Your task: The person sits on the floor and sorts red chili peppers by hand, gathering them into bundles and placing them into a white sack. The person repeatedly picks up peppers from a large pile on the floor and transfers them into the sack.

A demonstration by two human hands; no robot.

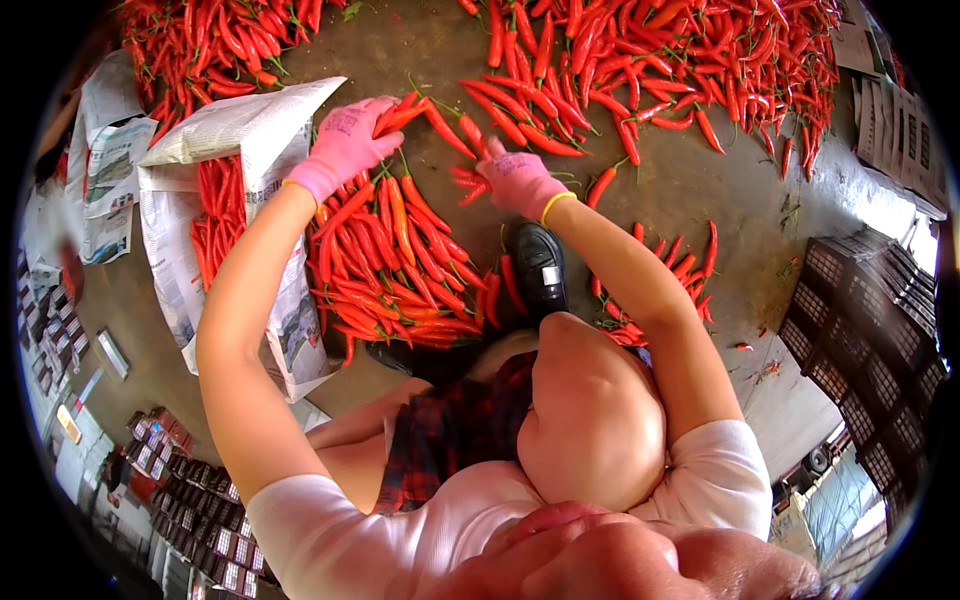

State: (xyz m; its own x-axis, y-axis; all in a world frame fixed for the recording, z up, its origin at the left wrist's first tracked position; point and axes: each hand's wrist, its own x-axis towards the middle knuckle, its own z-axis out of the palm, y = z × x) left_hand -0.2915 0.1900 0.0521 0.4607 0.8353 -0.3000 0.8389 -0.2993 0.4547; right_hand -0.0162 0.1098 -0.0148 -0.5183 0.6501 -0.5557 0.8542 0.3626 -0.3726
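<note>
My left hand (352, 139), in a pink glove with a yellow cuff, grips a few red chili peppers (405, 116) above a heaped pile of chilies (390, 255). To its left stands a newspaper-lined container (172, 247) with red chilies (220, 210) inside. My right hand (517, 176), gloved alike, holds several red chilies (471, 184), their tips pointing left, and its fingers touch another chili (472, 135). Loose chilies (525, 112) lie on the floor just beyond it. Part of the left palm is hidden.
A large chili heap (720, 45) spreads at the upper right, another (202, 45) at the upper left. More chilies (686, 262) lie right of my black shoe (540, 270). Dark plastic crates (862, 337) stand at right, and newspaper-lined packages (112, 180) at far left.
</note>
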